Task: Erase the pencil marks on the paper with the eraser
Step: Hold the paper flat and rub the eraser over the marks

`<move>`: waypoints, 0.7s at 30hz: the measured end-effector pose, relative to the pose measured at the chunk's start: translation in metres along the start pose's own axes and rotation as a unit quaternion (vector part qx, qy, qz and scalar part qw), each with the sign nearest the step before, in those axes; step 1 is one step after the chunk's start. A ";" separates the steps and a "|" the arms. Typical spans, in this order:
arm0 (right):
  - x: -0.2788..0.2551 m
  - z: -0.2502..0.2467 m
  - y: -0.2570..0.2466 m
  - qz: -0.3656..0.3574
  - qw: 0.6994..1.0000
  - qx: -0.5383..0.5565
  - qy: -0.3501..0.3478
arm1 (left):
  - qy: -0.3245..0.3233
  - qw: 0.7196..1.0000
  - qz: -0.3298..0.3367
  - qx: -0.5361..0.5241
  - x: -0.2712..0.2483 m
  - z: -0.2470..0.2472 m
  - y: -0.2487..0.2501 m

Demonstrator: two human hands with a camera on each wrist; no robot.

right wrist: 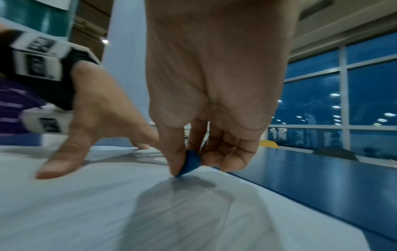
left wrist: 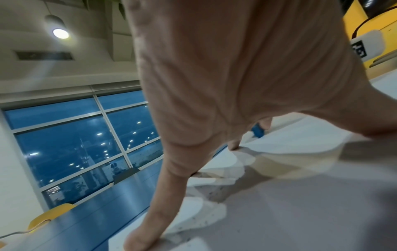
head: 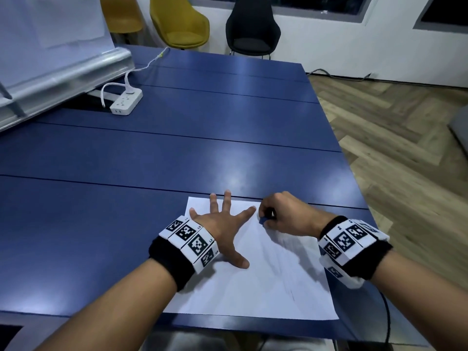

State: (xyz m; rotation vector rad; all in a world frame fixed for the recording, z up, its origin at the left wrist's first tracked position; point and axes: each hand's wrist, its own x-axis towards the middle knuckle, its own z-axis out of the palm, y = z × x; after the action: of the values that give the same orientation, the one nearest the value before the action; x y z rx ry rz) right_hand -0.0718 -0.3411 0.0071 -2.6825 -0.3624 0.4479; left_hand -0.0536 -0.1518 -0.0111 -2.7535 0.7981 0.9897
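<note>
**Inspector A:** The paper [head: 253,269] lies on the near right part of the blue desk [head: 177,153], its long axis running from near to far. The left hand [head: 222,229] is spread flat on the far left area of the sheet, fingers straight, pressing it down and gripping nothing.

**Inspector B:** Noted. And the right hand [head: 286,214]?

**Inspector A:** Its fingers are curled and pinch the blue eraser [right wrist: 190,163] between thumb and forefinger. The right wrist view shows the eraser's lower tip touching the sheet near its far right edge, just beside the left forefinger.

**Inspector B:** Where do the pencil marks [head: 286,264] lie from that tip?

**Inspector A:** Nearer the person. Faint grey strokes run down the right half of the sheet, toward the near right corner. The area under the eraser itself cannot be read.

**Inspector B:** Judgement?

**Inspector A:** The erasing looks under way but unfinished. The remaining work appears to lie on the near side of the eraser, and the right hand is the one placed to reach it. The left hand's hold sits far from those strokes, so the near end could shift or crease.
</note>
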 end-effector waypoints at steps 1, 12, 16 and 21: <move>-0.003 0.001 -0.002 -0.014 1.000 -0.001 -0.027 | 0.002 1.000 0.000 -0.001 0.000 0.001 0.000; 0.003 0.003 -0.007 -0.044 0.995 -0.014 -0.085 | -0.005 1.000 0.000 -0.011 0.002 0.000 -0.002; 0.015 -0.004 -0.002 -0.034 0.998 -0.014 -0.051 | -0.007 1.000 -0.003 -0.005 0.003 0.000 -0.002; -0.003 0.005 -0.011 -0.042 0.990 0.005 -0.135 | -0.013 1.000 -0.004 -0.001 0.002 -0.001 -0.001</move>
State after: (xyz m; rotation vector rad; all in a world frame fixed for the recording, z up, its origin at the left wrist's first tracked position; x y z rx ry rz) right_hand -0.0781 -0.3307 0.0079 -2.5878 -0.5460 0.7877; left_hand -0.0509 -0.1521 -0.0119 -2.7382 0.7827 1.0231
